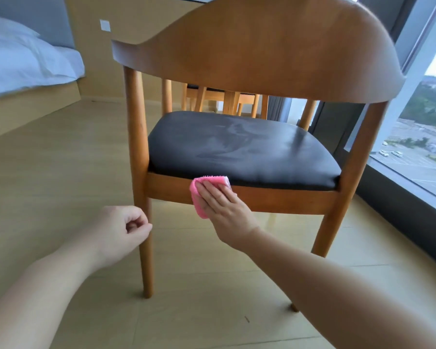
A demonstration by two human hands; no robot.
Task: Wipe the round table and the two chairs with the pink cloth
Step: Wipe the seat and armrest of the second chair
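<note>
A wooden chair (262, 46) with a curved backrest and a black padded seat (237, 147) stands in front of me, seen from behind. Streaky wipe marks show on the seat. My right hand (222, 205) lies flat on the pink cloth (199, 195) and presses it against the wooden rail under the seat's near edge. My left hand (121, 233) hovers beside the chair's left rear leg (141, 185), fingers curled loosely, holding nothing. Beyond the chair, through the gap under the backrest, I see wooden legs of more furniture (224, 99); the round table's top is hidden.
A bed with white bedding (28, 56) on a wooden base stands at the left. A floor-to-ceiling window (423, 122) runs along the right. Light wooden floor (61, 159) lies all around the chair.
</note>
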